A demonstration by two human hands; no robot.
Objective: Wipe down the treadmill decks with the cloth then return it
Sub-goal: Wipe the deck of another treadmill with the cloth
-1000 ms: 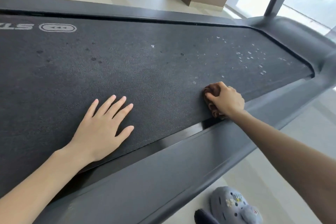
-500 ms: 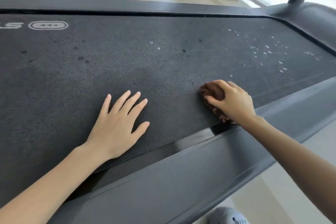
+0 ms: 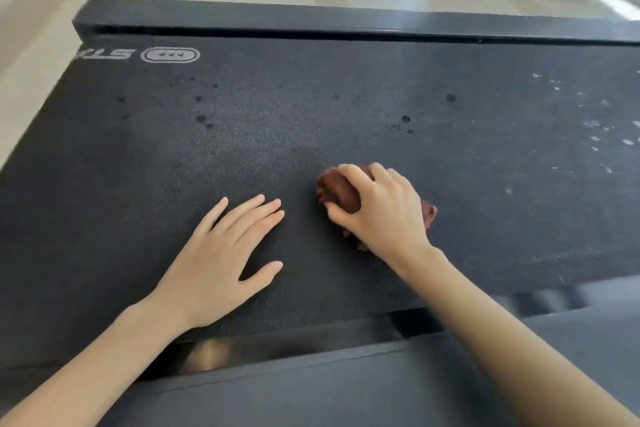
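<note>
The left hand (image 3: 221, 260) lies palm down on the dark grey textured treadmill belt (image 3: 311, 107), forearm reaching in from the lower left, its fingers (image 3: 242, 215) straight and slightly spread, holding nothing. The right hand (image 3: 384, 215) reaches in from the lower right, its fingers curled over a bunched reddish-brown cloth (image 3: 337, 192) and pressing it onto the belt, just beside the left fingertips. White specks (image 3: 595, 128) dot the belt's far right.

Two hands on the deck (image 3: 346, 107), mid-frame.
The left hand (image 3: 214, 263) lies flat on the deck at lower centre. Just right of it, the right hand (image 3: 384, 211) grips the cloth (image 3: 337, 192), which rests on the deck. Logo (image 3: 170, 55) at upper left, specks (image 3: 595, 125) at far right. The far rail (image 3: 311, 19) runs above the deck, the near rail (image 3: 346, 388) below.
</note>
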